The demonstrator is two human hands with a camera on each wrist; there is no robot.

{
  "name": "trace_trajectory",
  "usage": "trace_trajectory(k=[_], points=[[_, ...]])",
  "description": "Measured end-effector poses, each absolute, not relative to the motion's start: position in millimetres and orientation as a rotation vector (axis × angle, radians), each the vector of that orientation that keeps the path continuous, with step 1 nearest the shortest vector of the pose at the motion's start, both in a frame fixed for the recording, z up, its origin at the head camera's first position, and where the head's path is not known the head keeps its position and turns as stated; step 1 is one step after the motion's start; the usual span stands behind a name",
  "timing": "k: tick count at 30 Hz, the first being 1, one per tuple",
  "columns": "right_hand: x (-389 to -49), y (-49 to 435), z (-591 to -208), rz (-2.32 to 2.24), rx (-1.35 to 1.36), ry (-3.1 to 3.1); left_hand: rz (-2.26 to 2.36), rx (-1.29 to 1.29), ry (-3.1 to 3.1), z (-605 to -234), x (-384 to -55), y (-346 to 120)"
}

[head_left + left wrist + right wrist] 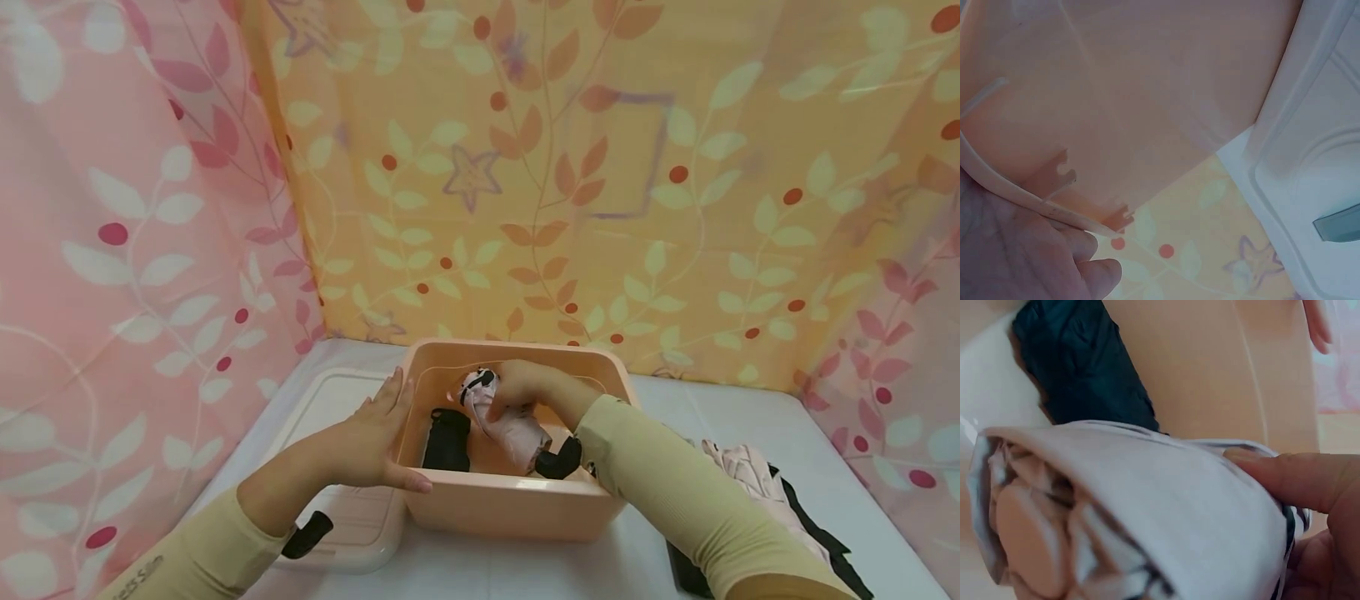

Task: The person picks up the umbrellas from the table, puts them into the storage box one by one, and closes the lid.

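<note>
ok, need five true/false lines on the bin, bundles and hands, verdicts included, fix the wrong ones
1. The right hand holds the pale pink bundle inside the bin. True.
2. The black bundle lies outside the bin. False: it lies inside, left of the pale pink bundle.
3. The left hand touches the bin's rim. True.
4. The lid covers the bin. False: it lies beside the bin, to the left.
5. Pink cloth lies right of the bin. True.
</note>
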State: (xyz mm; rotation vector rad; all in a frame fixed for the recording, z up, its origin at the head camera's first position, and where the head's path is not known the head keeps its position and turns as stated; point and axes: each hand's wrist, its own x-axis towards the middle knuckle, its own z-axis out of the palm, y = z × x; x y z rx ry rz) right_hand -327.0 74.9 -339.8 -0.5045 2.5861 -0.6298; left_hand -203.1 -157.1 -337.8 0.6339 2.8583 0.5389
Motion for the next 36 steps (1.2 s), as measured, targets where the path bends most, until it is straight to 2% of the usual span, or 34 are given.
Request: trace_trajectory(k=[36], points=[[-327, 76, -355, -0.963, -0.205, 2.41, 0.52, 0.688, 2.862, -334, -202, -156]])
